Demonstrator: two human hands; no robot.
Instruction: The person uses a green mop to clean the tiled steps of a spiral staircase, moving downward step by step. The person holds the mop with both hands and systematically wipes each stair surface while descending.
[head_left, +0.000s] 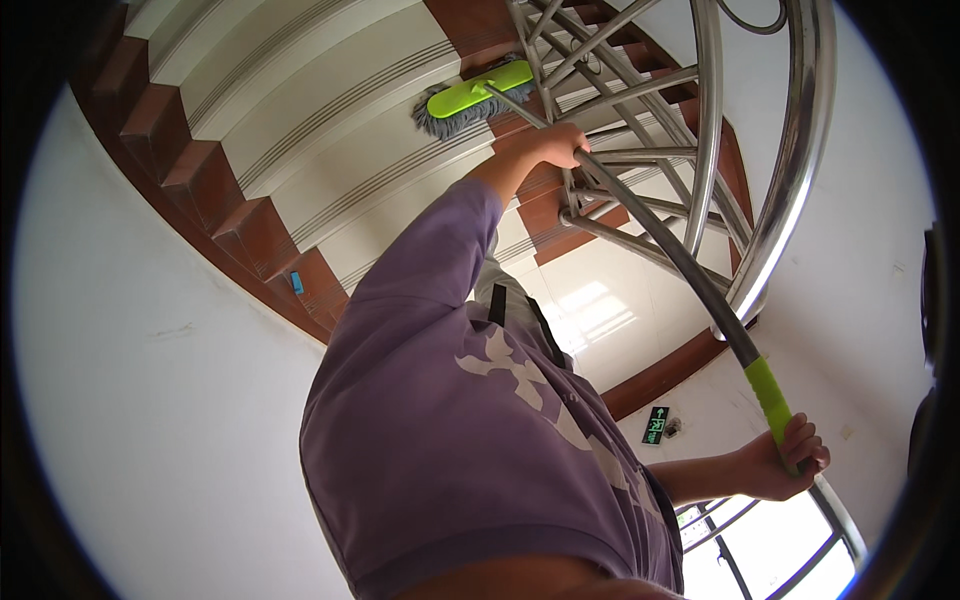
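A flat mop with a lime-green plate (484, 88) and grey fringe rests on a pale stair tread beside the stainless steel railing. Its metal pole (667, 240) runs down to the right and looks bent by the lens. My left hand (564, 145) is closed around the pole, not far from the mop head. Around the green grip (766, 386), at the pole's other end, the fingers of my right hand (796, 456) are wrapped. My purple shirt fills the middle of the view.
Curved pale stairs (330, 127) have red-brown edges. The steel railing (799, 165) stands close by the pole. A small blue object (297, 283) lies by the left wall (165, 360). A glossy tiled floor (600, 307) adjoins the steps. A green-lit exit sign (655, 425) is on a wall.
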